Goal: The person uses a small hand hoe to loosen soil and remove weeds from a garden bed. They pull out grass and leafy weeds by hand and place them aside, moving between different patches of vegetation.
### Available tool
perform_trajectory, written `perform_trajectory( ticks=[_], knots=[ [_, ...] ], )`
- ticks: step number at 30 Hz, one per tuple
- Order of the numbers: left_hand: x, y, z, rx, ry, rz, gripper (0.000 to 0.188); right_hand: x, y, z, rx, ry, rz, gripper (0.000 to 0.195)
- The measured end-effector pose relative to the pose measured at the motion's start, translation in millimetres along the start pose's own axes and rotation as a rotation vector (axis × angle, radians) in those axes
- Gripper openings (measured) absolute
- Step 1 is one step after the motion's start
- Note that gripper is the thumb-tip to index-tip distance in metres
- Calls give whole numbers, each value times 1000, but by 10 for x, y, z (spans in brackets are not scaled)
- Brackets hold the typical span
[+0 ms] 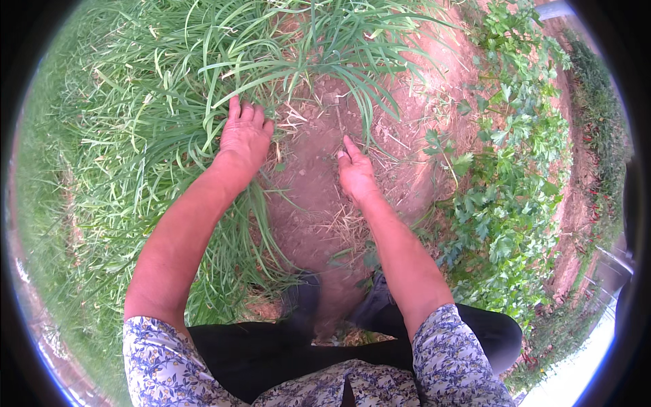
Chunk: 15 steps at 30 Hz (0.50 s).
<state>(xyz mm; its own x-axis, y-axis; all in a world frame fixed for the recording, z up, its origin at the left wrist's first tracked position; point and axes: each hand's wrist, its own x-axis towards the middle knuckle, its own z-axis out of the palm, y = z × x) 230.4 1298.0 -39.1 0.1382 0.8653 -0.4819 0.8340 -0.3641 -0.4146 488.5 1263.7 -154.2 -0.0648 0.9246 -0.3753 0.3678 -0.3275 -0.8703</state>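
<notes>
My left hand (246, 133) lies back-up against the edge of a dense clump of chive-like plants (173, 109). Its fingertips touch the long flat leaves; the thumb and palm are hidden, so whether it grips any leaves cannot be told. My right hand (357, 175) is closed around the handle end of a slender hand tool, its index finger laid along it. The tool's thin shaft (339, 118) points away from me over the bare soil (310, 157), close to the base of another leafy tuft (351, 66). Its far end is small and hard to make out.
Lobed-leaf green plants (501, 224) form a row on the right, with a further row bearing red fruits (594, 198) beyond. Dry straw (348, 224) lies on the soil path. My shoes (301, 297) stand at the near end of the path.
</notes>
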Motion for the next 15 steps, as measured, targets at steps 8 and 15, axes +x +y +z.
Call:
perform_trajectory(
  ticks=[8, 15],
  knots=[
    [25, -39, 12, -28, -4, 37, 54, -133, -453, -1030, -45, -23, 293, 51],
    [-8, -32, -62, -27, -61, 28, 54, 193, -480, -157, 93, -65, 226, 52]
  ],
)
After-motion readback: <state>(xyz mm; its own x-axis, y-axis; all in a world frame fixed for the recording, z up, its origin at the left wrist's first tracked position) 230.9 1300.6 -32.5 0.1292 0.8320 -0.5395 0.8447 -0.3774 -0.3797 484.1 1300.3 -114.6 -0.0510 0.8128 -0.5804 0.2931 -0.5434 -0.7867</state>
